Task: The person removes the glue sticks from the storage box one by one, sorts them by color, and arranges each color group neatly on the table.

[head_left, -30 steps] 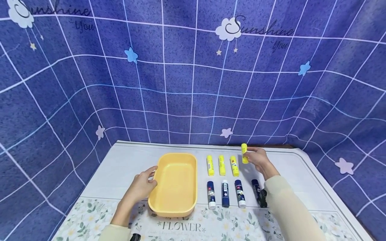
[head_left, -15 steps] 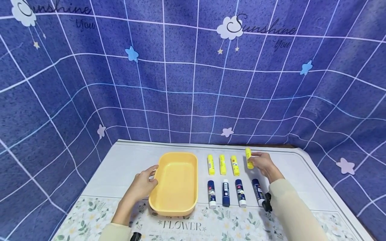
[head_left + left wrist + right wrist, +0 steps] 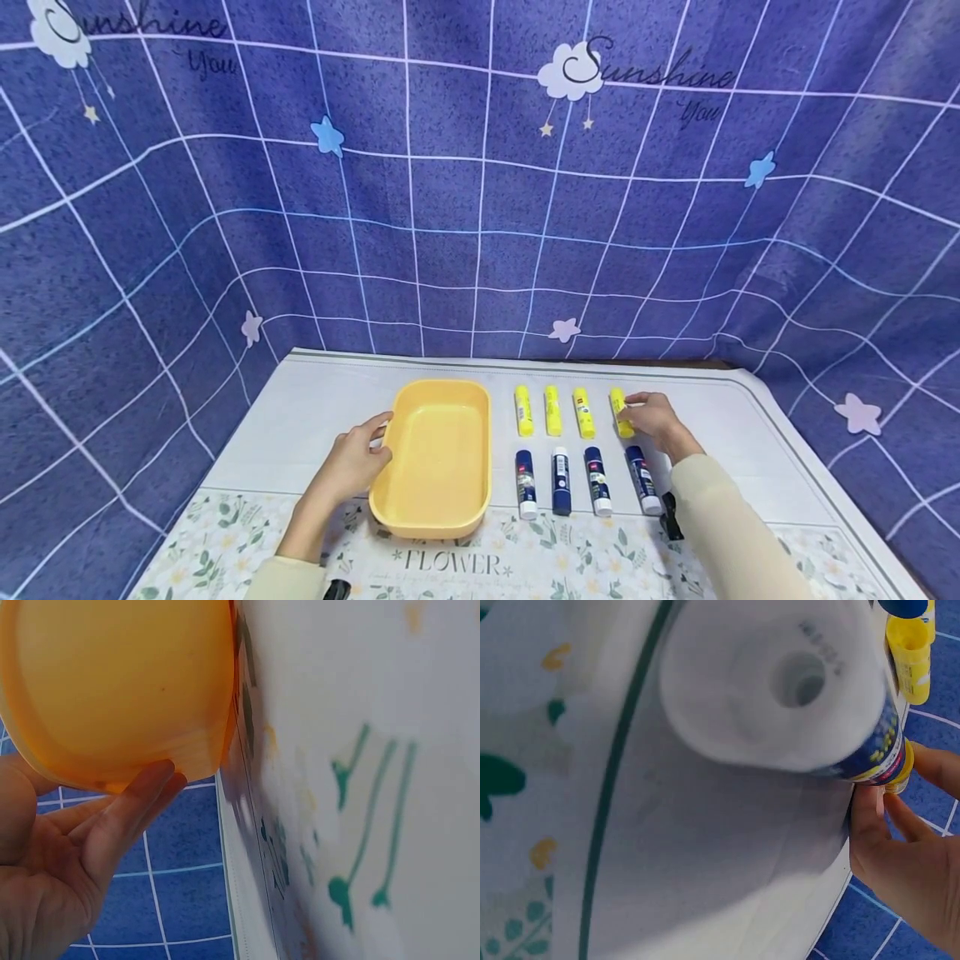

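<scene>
In the head view a yellow-orange plastic basin (image 3: 437,458) stands left of centre on the table. My left hand (image 3: 354,460) grips its left rim, with fingers against the outer wall (image 3: 112,697) in the left wrist view. My right hand (image 3: 652,418) pinches a yellow glue stick (image 3: 618,403) at the right end of the far row, close over the tabletop. In the right wrist view, a navy glue stick (image 3: 735,690) with a white base hides most of the yellow one (image 3: 906,769) between thumb and fingers.
Three more yellow glue sticks (image 3: 552,410) lie left of the held one. Several navy-and-white glue sticks (image 3: 561,481) form a nearer row, the rightmost (image 3: 643,480) beside my right wrist. A blue grid-patterned curtain (image 3: 480,208) hangs behind the table (image 3: 337,375).
My right hand has lowered the yellow glue stick from a raised, upright position toward the table, slightly right and nearer, in line with the far row. The left hand and basin stay put.
</scene>
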{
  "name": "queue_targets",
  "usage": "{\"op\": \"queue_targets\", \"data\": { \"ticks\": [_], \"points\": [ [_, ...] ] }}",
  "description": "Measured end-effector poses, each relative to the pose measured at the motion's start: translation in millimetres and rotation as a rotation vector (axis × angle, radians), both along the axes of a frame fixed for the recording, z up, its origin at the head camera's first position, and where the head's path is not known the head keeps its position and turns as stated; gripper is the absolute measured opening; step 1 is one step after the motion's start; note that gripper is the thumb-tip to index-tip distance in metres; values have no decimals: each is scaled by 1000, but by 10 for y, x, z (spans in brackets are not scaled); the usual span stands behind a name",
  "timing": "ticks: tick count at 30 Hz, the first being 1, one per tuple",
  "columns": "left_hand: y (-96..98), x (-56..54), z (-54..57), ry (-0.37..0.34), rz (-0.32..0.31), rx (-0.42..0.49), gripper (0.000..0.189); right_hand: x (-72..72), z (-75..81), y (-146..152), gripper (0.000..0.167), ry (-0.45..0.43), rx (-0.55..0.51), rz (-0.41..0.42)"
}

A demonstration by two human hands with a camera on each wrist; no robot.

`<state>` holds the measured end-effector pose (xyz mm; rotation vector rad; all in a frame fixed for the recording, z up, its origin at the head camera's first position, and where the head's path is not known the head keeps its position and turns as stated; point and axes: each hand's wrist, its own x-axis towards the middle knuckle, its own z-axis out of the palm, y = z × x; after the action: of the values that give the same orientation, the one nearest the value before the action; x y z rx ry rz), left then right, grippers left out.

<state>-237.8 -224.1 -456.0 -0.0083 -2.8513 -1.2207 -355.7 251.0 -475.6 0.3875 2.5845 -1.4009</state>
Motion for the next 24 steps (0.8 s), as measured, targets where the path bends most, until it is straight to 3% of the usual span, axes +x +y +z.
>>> {"op": "queue_targets", "data": {
  "ticks": [9, 24],
  "points": [
    [6, 1, 14, -3, -1, 16, 64, -6, 16, -48, 59, 11, 172, 32],
    [-5, 18, 14, 8, -2, -11, 62, 39, 69, -116, 69, -26, 235, 58]
  ]
}}
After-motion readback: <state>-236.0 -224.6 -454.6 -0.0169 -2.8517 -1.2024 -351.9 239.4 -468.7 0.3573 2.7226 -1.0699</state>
